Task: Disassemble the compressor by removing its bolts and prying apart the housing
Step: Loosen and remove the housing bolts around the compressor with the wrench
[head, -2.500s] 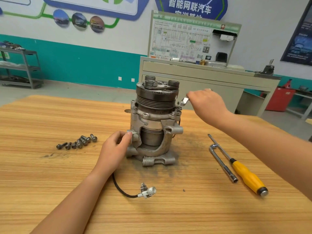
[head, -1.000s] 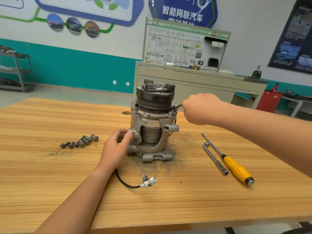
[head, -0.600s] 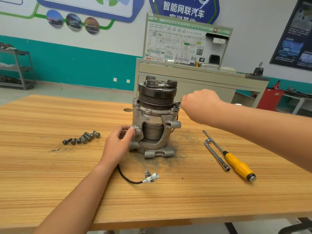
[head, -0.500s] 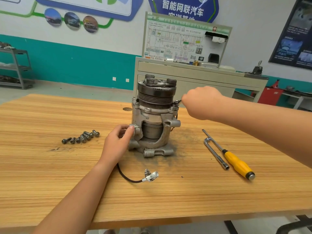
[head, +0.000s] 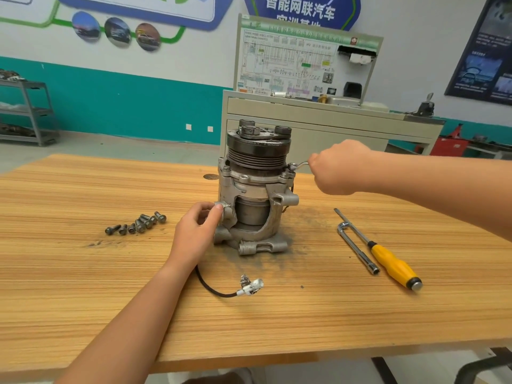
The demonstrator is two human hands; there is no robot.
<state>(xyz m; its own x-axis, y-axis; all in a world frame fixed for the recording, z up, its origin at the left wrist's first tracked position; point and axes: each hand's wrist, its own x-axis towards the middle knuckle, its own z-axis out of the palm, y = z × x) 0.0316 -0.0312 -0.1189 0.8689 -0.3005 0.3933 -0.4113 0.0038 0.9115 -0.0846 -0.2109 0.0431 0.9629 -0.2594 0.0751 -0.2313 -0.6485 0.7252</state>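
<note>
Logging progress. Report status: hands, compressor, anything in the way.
Left hand grips compressor housing lug. Right hand grips wrench on top flange bolt. Loose bolts lie left, clear of work.

Bright, even light; soft, faint shadows lie on the table (head: 83, 273) beneath the left hand (head: 198, 234). Wide-angle bending curves the table's edges, and wall posters (head: 302, 9) beyond the right hand (head: 340, 167) look slightly soft.
</note>
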